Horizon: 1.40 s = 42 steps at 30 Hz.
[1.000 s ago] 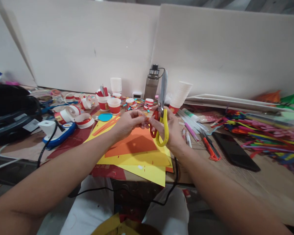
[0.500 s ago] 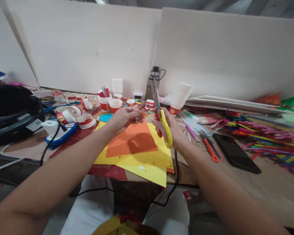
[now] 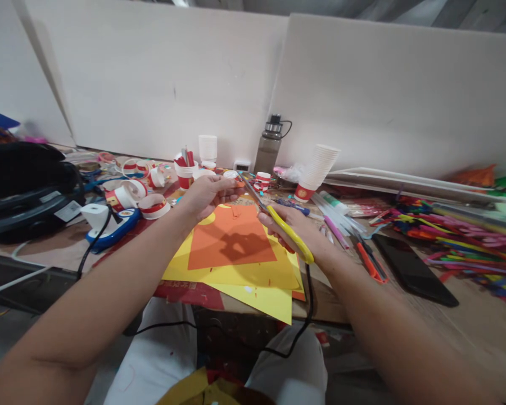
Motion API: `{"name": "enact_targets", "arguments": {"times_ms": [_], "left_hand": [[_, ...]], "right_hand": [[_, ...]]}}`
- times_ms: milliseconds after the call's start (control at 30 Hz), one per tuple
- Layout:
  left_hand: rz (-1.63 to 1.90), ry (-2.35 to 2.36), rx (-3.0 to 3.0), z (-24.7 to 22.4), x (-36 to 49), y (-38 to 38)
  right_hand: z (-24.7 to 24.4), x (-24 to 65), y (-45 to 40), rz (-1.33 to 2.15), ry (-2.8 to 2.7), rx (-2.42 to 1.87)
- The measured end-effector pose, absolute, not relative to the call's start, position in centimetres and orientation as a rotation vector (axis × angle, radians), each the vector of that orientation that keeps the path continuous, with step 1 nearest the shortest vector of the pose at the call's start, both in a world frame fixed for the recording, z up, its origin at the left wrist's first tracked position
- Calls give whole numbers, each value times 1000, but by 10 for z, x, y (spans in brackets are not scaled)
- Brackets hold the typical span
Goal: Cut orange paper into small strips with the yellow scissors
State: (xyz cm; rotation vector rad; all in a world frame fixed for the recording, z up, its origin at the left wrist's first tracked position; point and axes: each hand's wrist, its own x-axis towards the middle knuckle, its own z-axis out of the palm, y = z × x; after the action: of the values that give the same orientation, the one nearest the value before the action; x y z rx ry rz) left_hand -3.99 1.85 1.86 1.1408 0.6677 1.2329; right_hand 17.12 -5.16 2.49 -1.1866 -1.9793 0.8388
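Observation:
My right hand (image 3: 297, 222) grips scissors (image 3: 287, 229) by their yellow handle. The blades point up and to the left, reaching the fingertips of my left hand (image 3: 208, 196). Those fingers are pinched on a small orange paper piece (image 3: 240, 184), mostly hidden by the fingers and blade. Below both hands lies an orange paper sheet (image 3: 231, 239) with a small scrap near its top edge. Under it are yellow paper sheets (image 3: 253, 298), dotted with tiny red and white scraps.
Paper cups (image 3: 318, 171) are stacked at the back beside a water bottle (image 3: 269, 149). Cut cup rings (image 3: 154, 207) and a blue power strip (image 3: 113, 228) sit left. A utility knife (image 3: 370, 261), a phone (image 3: 414, 270) and colourful pipe cleaners (image 3: 472, 236) lie right.
The scissors have swung from pointing upward to pointing left, with their blades now at my left fingertips. My left hand has risen slightly. The view has shifted a little.

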Motion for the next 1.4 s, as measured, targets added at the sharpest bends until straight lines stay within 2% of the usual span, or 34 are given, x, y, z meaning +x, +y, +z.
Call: {"name": "enact_targets", "arguments": {"times_ms": [1400], "left_hand": [[1160,710,1215,22,-46,19]], "right_hand": [[30,177,-54,897,-2063,-1231]]}}
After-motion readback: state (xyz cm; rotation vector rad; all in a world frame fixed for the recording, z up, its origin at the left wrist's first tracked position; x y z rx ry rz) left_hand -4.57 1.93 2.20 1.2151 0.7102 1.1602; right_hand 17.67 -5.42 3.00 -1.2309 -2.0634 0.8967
